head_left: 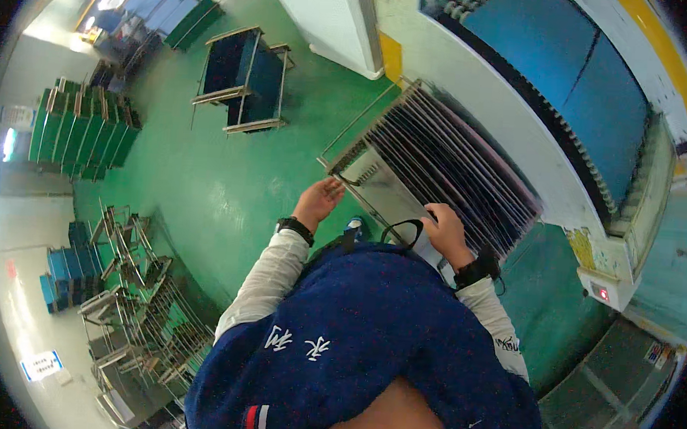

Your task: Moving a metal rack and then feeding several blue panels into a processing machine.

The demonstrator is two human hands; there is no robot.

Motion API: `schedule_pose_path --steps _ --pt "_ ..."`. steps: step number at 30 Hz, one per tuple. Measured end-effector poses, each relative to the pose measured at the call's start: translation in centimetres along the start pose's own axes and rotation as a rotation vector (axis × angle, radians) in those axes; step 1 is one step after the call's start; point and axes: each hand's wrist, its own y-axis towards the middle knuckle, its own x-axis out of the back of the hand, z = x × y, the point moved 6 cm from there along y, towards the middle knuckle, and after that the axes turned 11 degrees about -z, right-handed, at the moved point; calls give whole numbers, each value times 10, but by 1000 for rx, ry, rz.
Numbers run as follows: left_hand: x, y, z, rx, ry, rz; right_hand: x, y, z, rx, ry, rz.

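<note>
A metal rack (pixel 376 210) stands in front of me, with several thin dark panels (pixel 451 154) side by side in its slots. My left hand (pixel 320 201) is at the rack's near left corner, fingers stretched out and close together. Whether it touches the frame I cannot tell. My right hand (pixel 447 234) is at the near edge of the panels with its fingers curled. What lies under those fingers is hidden. A black loop (pixel 406 232) shows just left of my right hand. Dark bands circle both wrists.
Beyond the rack, a large pale machine (pixel 496 82) carries blue panels (pixel 565 59) on a bed edged with rollers. Another rack (pixel 245 80) with dark panels stands on the green floor (pixel 227 170). Empty metal racks (pixel 138 304) and green racks (pixel 83 128) line the left wall.
</note>
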Motion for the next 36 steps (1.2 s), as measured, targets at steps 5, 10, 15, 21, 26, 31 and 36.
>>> schedule_pose_path --steps 5,10,15,21,26,31,36 --pt "21 -19 19 -7 106 -19 -8 -1 12 102 -92 -68" --pt "29 -38 14 -14 174 39 -22 -2 18 202 -200 -53" --pt "25 -78 -1 -73 295 14 -39 -2 19 199 -266 -66" --pt "4 -111 -16 33 426 138 -45 -2 12 177 -314 -115" --pt "-16 -120 -24 -32 678 186 -54 -6 -6 49 -370 -137" --pt "-31 -137 -27 -106 886 272 -74 -14 -41 -52 -549 -28" --pt "-20 -145 -30 -53 995 250 -78 -13 -59 -103 -602 -44"
